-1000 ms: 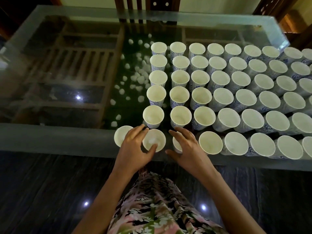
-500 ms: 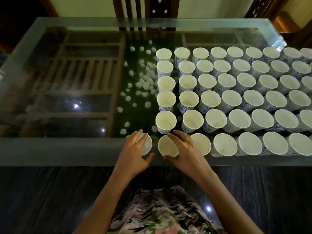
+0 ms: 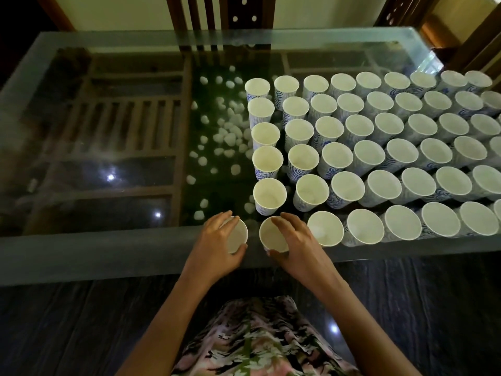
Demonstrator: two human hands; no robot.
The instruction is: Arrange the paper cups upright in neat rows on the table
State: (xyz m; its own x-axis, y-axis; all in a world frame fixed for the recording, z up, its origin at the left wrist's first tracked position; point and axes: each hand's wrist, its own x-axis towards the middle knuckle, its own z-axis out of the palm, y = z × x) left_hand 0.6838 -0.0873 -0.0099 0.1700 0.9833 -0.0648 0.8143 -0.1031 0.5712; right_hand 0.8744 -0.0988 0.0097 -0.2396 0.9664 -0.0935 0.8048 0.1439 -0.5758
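Note:
Many white paper cups with blue wave print stand upright in rows (image 3: 368, 156) over the right half of the glass table (image 3: 113, 256). At the near edge my left hand (image 3: 217, 248) grips one upright cup (image 3: 238, 237) from above, fingers and thumb curled round its rim. Just to its right my right hand (image 3: 295, 245) grips another upright cup (image 3: 271, 236) at the left end of the front row. The two held cups stand a small gap apart.
The left half of the glass top holds no cups; a wooden slatted frame and white pebbles (image 3: 225, 131) show beneath the glass. A dark chair back (image 3: 217, 14) stands beyond the far edge. Dark floor and my patterned clothing (image 3: 257, 340) lie below.
The camera view has shifted so the cups sit further right. My right hand has moved from the second front cup to the end cup, and my left hand to the separate cup left of it.

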